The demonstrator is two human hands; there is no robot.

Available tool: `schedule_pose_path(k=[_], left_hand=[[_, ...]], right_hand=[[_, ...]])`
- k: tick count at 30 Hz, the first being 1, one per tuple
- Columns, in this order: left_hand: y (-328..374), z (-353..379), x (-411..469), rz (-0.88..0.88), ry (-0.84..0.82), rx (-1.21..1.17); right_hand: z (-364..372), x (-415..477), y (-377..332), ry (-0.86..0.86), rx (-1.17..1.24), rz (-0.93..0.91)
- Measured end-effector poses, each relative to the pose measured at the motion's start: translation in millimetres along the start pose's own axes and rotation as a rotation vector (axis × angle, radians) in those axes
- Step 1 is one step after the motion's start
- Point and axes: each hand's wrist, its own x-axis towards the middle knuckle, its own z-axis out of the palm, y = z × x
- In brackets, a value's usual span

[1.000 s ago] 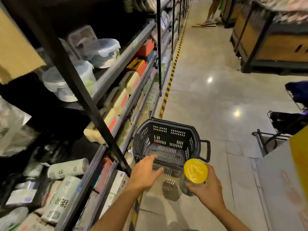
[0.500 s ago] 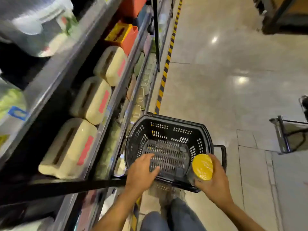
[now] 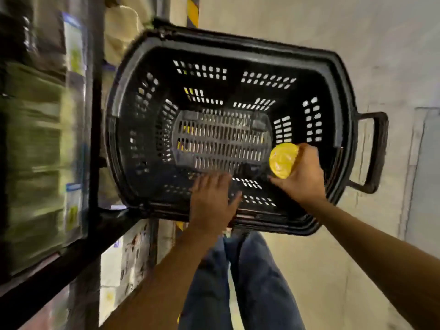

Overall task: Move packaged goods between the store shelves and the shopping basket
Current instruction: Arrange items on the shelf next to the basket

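Right hand (image 3: 303, 179) had its grip clamped round the jar (image 3: 283, 160), fingers curled on the body just under the yellow lid. The jar sat inside the basket (image 3: 238, 45) outline, toward the basket's right near corner, below rim level by the look of it. Could not tell whether its base touched the basket's slatted bottom (image 3: 221, 139). The lid faced up at the camera, so the jar's long axis ran roughly upright, base toward the basket bottom and a little tilted. The drop spot lay straight below and slightly left of the grip, so the move probably only needed lowering and letting go. Left hand (image 3: 213, 198) was flat with fingers spread apart, holding nothing, over the basket's near wall. It looked like steadying, but contact was unclear. The right hand was the nearer one to the jar and the only one on it. The basket held nothing else visible. Its side handle (image 3: 378, 151) stuck out on the right. The shelf (image 3: 94, 129) stood just beside the basket's left rim, its goods motion-blurred. Jeans (image 3: 257, 282) showed under the basket's near edge, with floor (image 3: 369, 55) beyond it on the right. No readable writing anywhere: the lid was plain or too blurred, and the shelf tags and packs were smeared.
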Motion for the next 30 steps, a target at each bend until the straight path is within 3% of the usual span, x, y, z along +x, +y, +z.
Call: schedule_pose_path(k=[11,20,26,30], left_hand=[[-12.0,22.0,6.7,0.032,0.094,0.003],[-12.9,27.9,5.4,0.053,0.182,0.009],[-12.4,28.1,4.3,0.042,0.195,-0.014],[-12.0,26.6,4.8,0.044,0.172,-0.020]], right_hand=[[94.2,62.9,33.7,-0.102,-0.350,-0.014],[120.8,79.8,47.7,-0.195,-0.498,0.072],[130.4,81.8,51.3,-0.236,-0.707,0.001],[126.9,82.7,55.8,-0.237,-0.717,-0.026]])
